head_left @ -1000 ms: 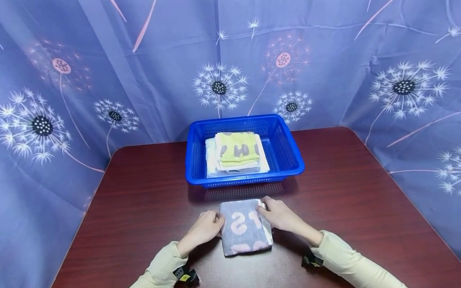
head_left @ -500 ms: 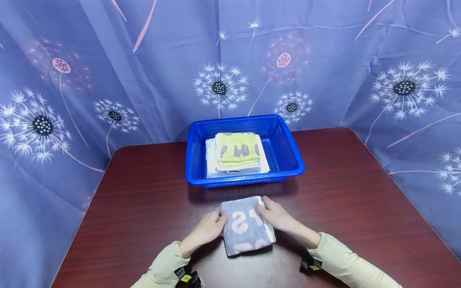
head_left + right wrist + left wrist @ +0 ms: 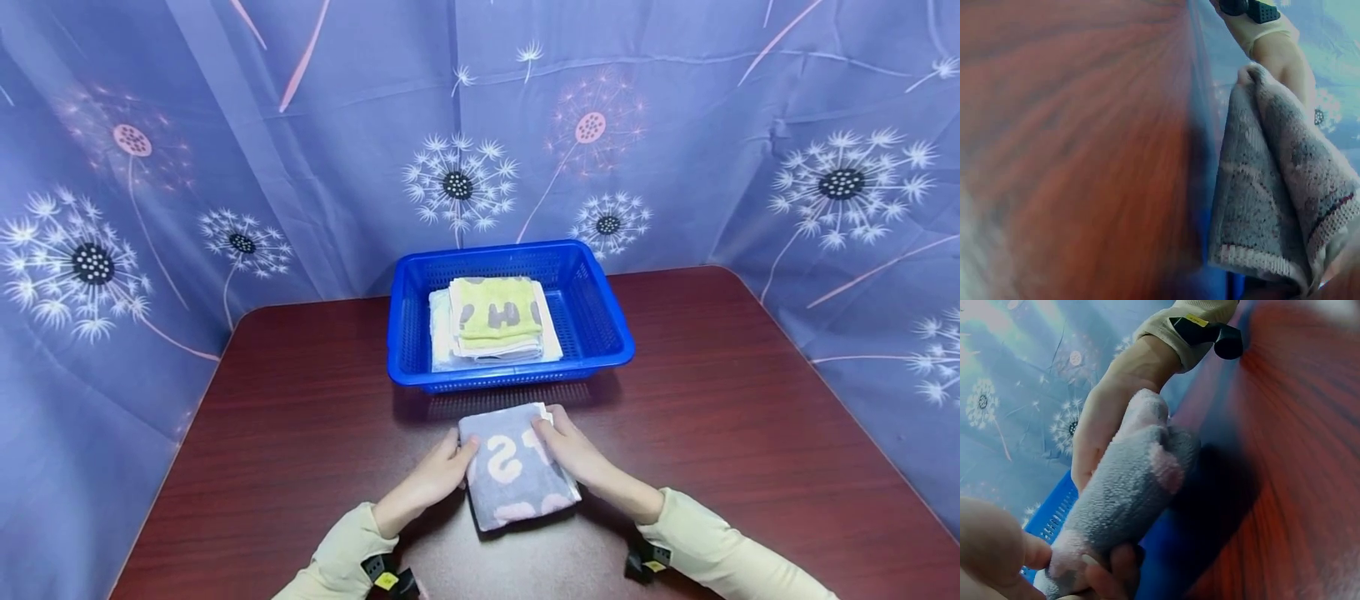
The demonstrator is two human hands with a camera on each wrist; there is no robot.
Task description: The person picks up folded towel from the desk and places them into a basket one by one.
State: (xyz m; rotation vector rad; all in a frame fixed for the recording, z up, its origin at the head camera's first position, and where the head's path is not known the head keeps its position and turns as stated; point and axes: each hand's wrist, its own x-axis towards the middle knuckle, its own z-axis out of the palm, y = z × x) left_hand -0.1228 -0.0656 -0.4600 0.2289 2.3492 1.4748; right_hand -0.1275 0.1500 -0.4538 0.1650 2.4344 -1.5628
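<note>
A folded grey towel with pink letters and spots is held between both hands in front of the basket. My left hand grips its left edge, thumb on top and fingers underneath, as the left wrist view of the towel shows. At the right edge my right hand pinches it near the far corner, thumb on the upper face. In the right wrist view the towel's folded layers spread apart a little, above the table surface.
Behind the towel stands a blue perforated plastic basket. Folded towels lie stacked in its left part, a yellow-green towel with grey letters on top. The dark red wooden table meets a blue dandelion-print curtain at the back.
Both hands have raised the grey towel slightly and turned it a little, its near edge shifting right. The left hand has moved further onto the towel's edge. The basket stays put.
</note>
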